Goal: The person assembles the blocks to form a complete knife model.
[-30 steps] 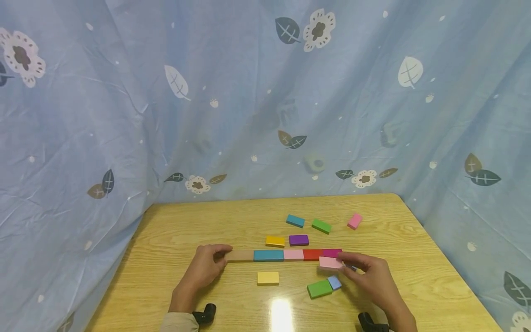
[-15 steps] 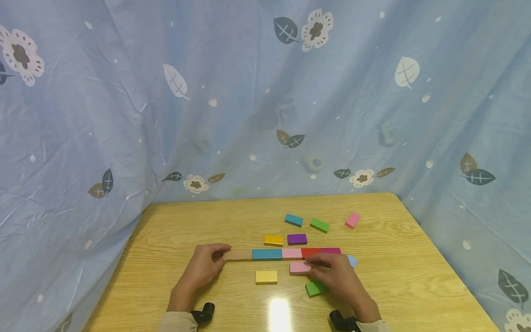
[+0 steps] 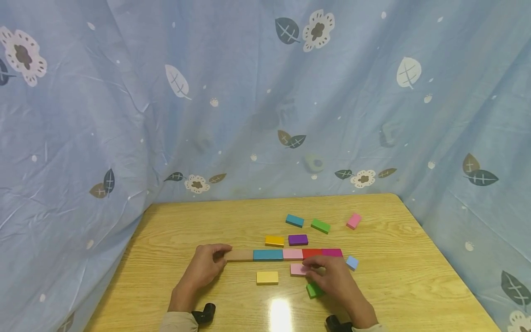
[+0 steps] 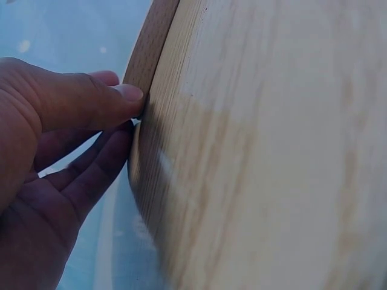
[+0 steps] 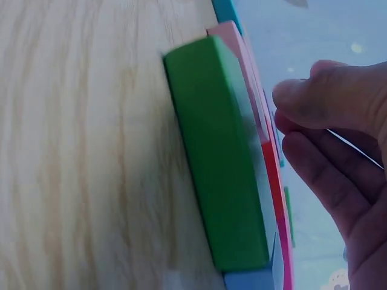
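Observation:
My left hand [image 3: 206,263] pinches the outer end of a tan wooden block [image 3: 239,255], its thumb on the near side. That block begins a straight row with a blue block [image 3: 268,255], a light pink one [image 3: 292,254], a red one [image 3: 312,252] and a magenta one [image 3: 332,252]. A second light pink block [image 3: 297,269] lies just in front of the row. My right hand [image 3: 333,276] is over its right end; in the right wrist view the loosely bent fingers [image 5: 326,175] show a gap from it. A green block [image 5: 214,157] lies below that hand.
Near the row lie a yellow block [image 3: 267,277] in front and a small light blue one [image 3: 352,263] at right. Behind are orange [image 3: 274,241], purple [image 3: 298,240], blue [image 3: 295,221], green [image 3: 321,226] and pink [image 3: 354,221] blocks. A blue patterned curtain [image 3: 249,115] surrounds the table.
My right hand has carried the loose light pink block left from beside the magenta end and set it down in front of the row. The left hand has stayed on the tan block.

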`<action>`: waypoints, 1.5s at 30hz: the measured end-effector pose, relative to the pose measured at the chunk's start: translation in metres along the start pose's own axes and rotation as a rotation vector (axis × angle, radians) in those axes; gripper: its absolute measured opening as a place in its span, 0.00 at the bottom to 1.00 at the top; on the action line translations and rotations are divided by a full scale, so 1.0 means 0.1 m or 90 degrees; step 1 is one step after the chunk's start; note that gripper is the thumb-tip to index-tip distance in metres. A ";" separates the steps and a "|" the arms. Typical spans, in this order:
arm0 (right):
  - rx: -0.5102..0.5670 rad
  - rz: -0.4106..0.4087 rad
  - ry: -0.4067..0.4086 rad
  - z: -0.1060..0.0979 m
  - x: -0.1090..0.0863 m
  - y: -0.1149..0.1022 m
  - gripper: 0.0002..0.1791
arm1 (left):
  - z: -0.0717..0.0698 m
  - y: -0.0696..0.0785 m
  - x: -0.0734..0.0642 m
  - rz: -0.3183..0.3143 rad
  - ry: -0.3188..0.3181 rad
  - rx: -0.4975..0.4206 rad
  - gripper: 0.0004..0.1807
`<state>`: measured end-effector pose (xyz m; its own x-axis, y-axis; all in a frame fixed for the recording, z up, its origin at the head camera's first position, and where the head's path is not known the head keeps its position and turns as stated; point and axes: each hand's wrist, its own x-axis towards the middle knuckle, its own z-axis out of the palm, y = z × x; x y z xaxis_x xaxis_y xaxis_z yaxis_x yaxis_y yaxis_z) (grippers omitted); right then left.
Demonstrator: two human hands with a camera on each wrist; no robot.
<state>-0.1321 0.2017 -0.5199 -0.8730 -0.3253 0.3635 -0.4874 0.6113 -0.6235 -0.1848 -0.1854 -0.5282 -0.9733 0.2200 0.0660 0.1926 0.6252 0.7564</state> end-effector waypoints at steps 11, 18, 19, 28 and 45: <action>-0.060 -0.031 -0.020 0.14 0.11 -0.06 0.11 | -0.02 0.00 0.00 0.003 -0.007 0.000 0.21; -0.084 -0.010 -0.018 0.16 0.17 -0.09 0.11 | -0.02 0.00 0.00 0.006 -0.005 0.002 0.21; -0.086 -0.004 -0.020 0.16 0.18 -0.09 0.11 | -0.02 -0.01 0.01 0.005 -0.005 0.002 0.21; -0.101 0.005 -0.030 0.16 0.21 -0.09 0.10 | -0.01 -0.01 0.00 0.009 -0.004 0.008 0.21; -0.039 -0.006 -0.019 0.15 0.22 -0.14 0.09 | -0.01 0.00 0.00 -0.002 -0.003 0.007 0.21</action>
<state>-0.1449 0.1753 -0.5139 -0.8692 -0.3518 0.3473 -0.4938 0.6514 -0.5761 -0.1846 -0.1858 -0.5278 -0.9732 0.2218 0.0599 0.1905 0.6335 0.7499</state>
